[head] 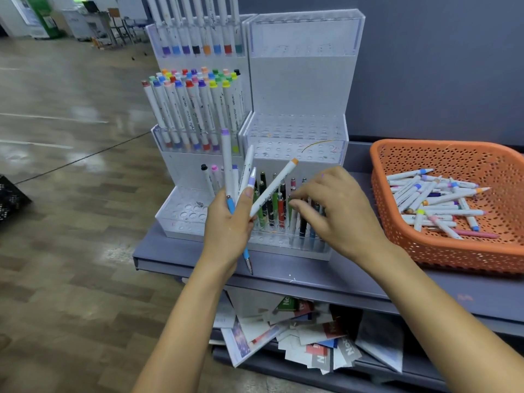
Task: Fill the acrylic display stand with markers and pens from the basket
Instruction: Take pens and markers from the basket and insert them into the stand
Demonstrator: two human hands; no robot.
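Note:
My left hand (pixel 226 225) grips a fanned bunch of white markers (pixel 272 185) and a blue pen in front of the acrylic display stand (pixel 300 89). The stand's left half holds rows of colour-capped markers (pixel 195 109). Its right lower tier holds several dark, green and red pens (pixel 273 205), while its right upper tiers are bare. My right hand (pixel 337 211) hovers over those pens with fingers curled, fingertips at their tops; whether it pinches one is hidden. The orange basket (pixel 453 251) on the right holds several loose markers (pixel 433 199).
The stand and basket sit on a grey shelf (pixel 283 270). A lower shelf holds a pile of paper packs and booklets (pixel 306 336). A wooden floor stretches to the left, with a dark crate (pixel 11 197) at the left edge. A grey wall stands behind.

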